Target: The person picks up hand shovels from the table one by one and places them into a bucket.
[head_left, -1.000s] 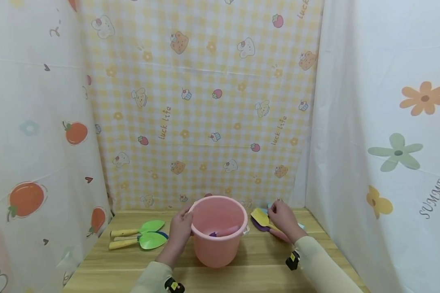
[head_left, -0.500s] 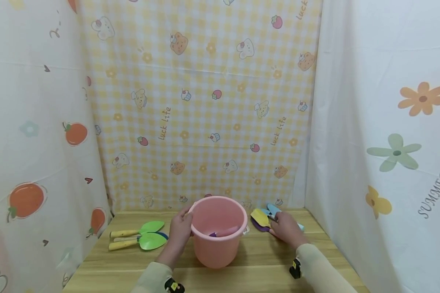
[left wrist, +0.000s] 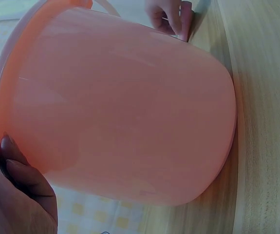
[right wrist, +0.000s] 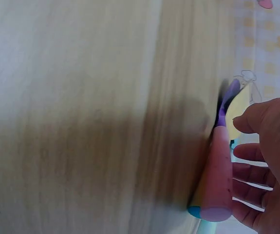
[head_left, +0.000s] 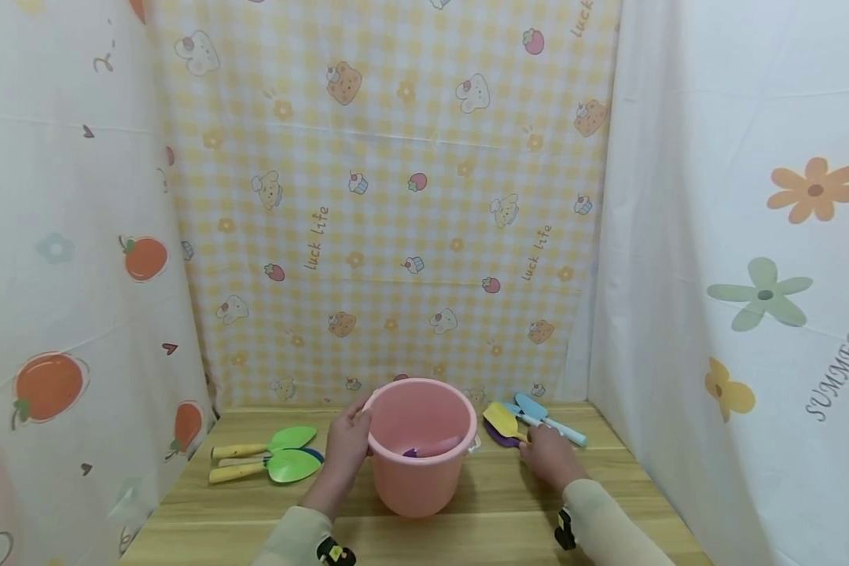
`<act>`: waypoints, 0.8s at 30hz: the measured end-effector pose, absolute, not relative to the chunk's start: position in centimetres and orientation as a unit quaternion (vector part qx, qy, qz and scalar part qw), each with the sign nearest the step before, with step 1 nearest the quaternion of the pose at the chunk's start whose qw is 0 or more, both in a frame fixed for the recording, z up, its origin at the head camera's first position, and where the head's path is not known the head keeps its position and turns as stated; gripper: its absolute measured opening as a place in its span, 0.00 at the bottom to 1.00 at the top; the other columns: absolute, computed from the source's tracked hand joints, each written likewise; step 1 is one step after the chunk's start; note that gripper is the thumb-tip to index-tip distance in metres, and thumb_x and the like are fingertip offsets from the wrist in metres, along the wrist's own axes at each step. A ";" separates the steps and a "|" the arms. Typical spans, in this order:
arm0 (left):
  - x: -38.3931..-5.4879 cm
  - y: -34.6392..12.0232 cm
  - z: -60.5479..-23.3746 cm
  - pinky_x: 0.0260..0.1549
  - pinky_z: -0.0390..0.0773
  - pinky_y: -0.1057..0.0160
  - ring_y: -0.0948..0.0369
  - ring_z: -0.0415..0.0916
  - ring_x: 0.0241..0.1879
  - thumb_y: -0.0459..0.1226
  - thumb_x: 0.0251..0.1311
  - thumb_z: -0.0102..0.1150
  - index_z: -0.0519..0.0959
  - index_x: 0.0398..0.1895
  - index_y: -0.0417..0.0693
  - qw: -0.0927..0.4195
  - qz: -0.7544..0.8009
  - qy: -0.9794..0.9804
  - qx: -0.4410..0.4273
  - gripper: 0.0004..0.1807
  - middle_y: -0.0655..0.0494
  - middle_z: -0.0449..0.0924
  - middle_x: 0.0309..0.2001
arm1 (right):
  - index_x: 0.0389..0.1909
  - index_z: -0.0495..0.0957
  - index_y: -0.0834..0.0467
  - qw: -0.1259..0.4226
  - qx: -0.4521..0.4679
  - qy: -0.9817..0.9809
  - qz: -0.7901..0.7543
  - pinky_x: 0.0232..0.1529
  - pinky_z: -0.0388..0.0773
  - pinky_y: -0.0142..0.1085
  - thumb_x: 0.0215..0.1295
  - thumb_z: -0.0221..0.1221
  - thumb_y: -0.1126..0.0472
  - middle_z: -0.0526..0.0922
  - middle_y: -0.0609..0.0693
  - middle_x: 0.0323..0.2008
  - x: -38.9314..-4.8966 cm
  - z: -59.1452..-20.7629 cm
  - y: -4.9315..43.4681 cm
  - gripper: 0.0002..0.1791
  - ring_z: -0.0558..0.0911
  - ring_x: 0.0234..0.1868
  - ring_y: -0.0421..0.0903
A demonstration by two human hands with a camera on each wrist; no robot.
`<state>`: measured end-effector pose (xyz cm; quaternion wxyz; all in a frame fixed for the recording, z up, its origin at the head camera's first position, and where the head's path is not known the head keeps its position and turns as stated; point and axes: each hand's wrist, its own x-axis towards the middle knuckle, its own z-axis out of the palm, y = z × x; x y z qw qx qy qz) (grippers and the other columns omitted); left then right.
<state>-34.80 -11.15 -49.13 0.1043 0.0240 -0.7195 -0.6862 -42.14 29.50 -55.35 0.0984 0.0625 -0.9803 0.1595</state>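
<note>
My left hand [head_left: 350,444] grips the rim of the pink bucket [head_left: 417,483], which stands upright on the table; its fingertips curl at the rim in the left wrist view. Inside the bucket lies a pink-handled trowel [head_left: 439,448] with a bit of purple showing. On the right, my right hand [head_left: 555,456] is at a small pile of trowels, thumb by the yellow blade [head_left: 501,420] and loosely bent fingertips beside a pink handle [right wrist: 217,175]. That handle belongs to the purple trowel [head_left: 498,438] under the yellow one. Two light blue trowels [head_left: 566,431] lie just behind.
Left of the bucket, two green trowels [head_left: 293,465] with yellow handles lie on the wooden table [head_left: 467,538], over a dark blue one [head_left: 316,453]. A checked curtain [head_left: 396,314] hangs at the back, with white printed curtains on both sides.
My right hand has come down from above the light blue trowels and moved toward me to the yellow and pink-handled ones. My left hand and the bucket have stayed put.
</note>
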 end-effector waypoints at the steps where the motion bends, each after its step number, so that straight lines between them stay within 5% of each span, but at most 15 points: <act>1: -34.8 -11.1 -49.1 0.35 0.84 0.62 0.52 0.82 0.37 0.50 0.87 0.51 0.72 0.82 0.47 0.104 -0.687 -0.718 0.025 0.29 0.38 0.86 0.51 | 0.34 0.82 0.59 0.102 0.062 -0.982 0.150 0.37 0.79 0.54 0.76 0.68 0.56 0.80 0.52 0.31 -42.2 -55.5 29.4 0.12 0.78 0.32 0.51; 9: -34.7 -11.1 -49.1 0.35 0.85 0.62 0.49 0.83 0.40 0.50 0.86 0.52 0.73 0.81 0.47 0.108 -0.688 -0.717 0.026 0.29 0.40 0.87 0.53 | 0.31 0.80 0.60 0.126 0.067 -0.983 0.117 0.39 0.82 0.59 0.76 0.68 0.57 0.81 0.56 0.33 -42.3 -56.3 29.4 0.14 0.83 0.35 0.58; 14: -34.7 -11.0 -49.0 0.32 0.84 0.63 0.54 0.81 0.34 0.48 0.86 0.51 0.74 0.81 0.46 0.106 -0.688 -0.717 0.029 0.28 0.36 0.85 0.46 | 0.33 0.80 0.60 0.130 0.069 -0.983 0.113 0.39 0.82 0.59 0.76 0.67 0.57 0.83 0.57 0.35 -42.3 -56.6 29.4 0.13 0.84 0.36 0.59; 24: -34.6 -11.1 -49.0 0.33 0.84 0.63 0.55 0.80 0.34 0.48 0.86 0.51 0.73 0.81 0.46 0.110 -0.681 -0.724 0.031 0.28 0.37 0.86 0.48 | 0.32 0.75 0.57 0.142 0.089 -0.979 0.116 0.35 0.80 0.55 0.77 0.69 0.58 0.78 0.52 0.28 -42.0 -57.1 29.2 0.15 0.81 0.30 0.53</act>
